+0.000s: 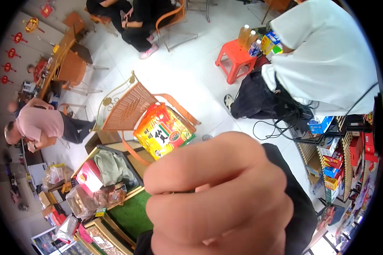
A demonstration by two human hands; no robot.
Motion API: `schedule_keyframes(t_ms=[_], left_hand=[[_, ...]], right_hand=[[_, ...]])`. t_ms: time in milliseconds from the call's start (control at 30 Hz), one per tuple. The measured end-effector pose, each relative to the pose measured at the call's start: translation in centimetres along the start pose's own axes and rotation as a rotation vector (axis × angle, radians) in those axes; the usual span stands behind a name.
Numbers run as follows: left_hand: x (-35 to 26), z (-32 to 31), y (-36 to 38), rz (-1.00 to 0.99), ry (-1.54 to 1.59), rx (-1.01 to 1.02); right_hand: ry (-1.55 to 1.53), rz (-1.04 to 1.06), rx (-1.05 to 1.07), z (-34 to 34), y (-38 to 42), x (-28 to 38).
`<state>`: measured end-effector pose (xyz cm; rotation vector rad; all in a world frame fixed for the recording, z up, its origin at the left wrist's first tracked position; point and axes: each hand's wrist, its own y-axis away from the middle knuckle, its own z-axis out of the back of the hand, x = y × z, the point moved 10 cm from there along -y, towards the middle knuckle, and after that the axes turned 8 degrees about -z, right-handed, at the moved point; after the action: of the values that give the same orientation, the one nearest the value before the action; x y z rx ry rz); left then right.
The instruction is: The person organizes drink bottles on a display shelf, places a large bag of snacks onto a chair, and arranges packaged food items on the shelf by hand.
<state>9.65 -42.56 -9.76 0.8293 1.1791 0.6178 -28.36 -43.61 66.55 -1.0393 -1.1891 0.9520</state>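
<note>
Of the person's two hands, one bare hand (221, 199) looms close to the camera, its fingers folded in toward the palm; whether it is the left or the right I cannot tell. Nothing shows between the curled fingers, but the palm side is hidden, so whether it is clenched on nothing or grasping something small cannot be told. No second hand can be made out.

Just beyond the fingers, in this view, a glossy yellow-and-red plastic snack bag (161, 136) with a green edge lies on the seat of a brown woven chair with a curled metal frame (130, 104). The seat bears its weight, and the curved armrests on either side probably help keep it from slipping off.

Farther off, a red plastic stool (235, 53) carries several bottles (244, 35) grouped together, near a person in a white top (323, 63). On the other side, a crumpled grey-green cloth (112, 165) sits beside a pink-and-white box (89, 174), apparently contained by the dark-rimmed frame around it.
</note>
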Motion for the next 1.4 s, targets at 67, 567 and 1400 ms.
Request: schedule_keyframes(t_ms=[67,567,1400], left_hand=[[1.1,-0.9,0.0,0.017,-0.023,0.015],[1.4,-3.1,5.7,-0.492,0.371,-0.074],[32.8,-6.3,9.5,-0.283,0.927,-0.410]], right_hand=[[0.024,0.030,-0.033,1.4,-0.1,1.5],[0.875,-1.687,0.256,9.1,77.6,-10.1],[0.401,-1.397,0.695,-14.6,62.7,-14.1]])
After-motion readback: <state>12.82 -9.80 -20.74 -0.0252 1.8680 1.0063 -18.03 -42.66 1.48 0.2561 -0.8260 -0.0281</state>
